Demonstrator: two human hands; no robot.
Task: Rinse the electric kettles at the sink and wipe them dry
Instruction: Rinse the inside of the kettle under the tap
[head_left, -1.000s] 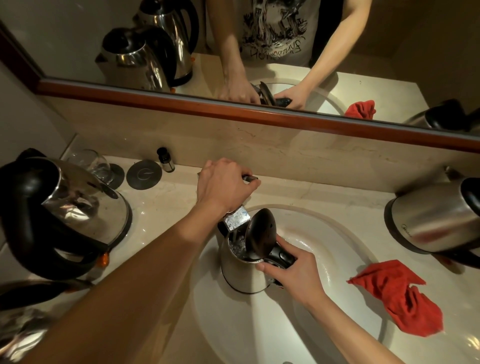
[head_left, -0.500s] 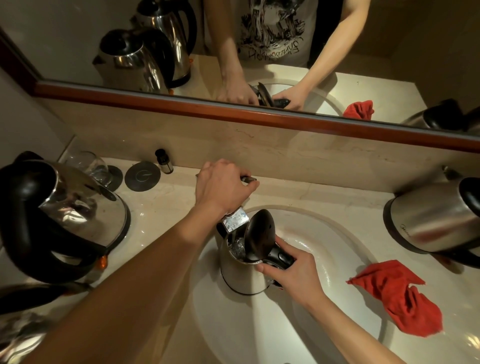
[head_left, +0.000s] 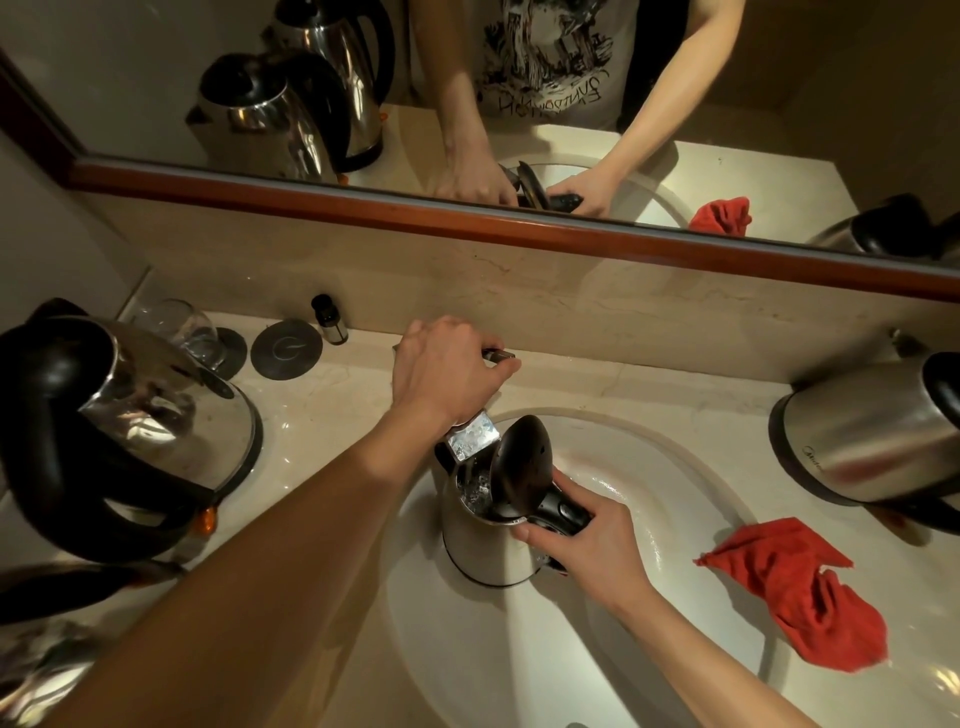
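Observation:
A steel electric kettle (head_left: 483, 540) stands in the white sink basin (head_left: 649, 499) with its black lid (head_left: 522, 462) flipped up. My right hand (head_left: 587, 540) grips its black handle. The chrome tap spout (head_left: 470, 441) ends right above the kettle's mouth, and water glints inside. My left hand (head_left: 447, 371) grips the tap lever (head_left: 498, 355) behind the basin. A red cloth (head_left: 795, 597) lies crumpled on the basin's right rim.
A large steel kettle (head_left: 130, 426) with a black handle stands on the counter at left. Another kettle (head_left: 872, 436) sits at far right. A glass (head_left: 182, 327), a round grey coaster (head_left: 285, 349) and a small dark bottle (head_left: 328, 318) stand by the back wall under the mirror.

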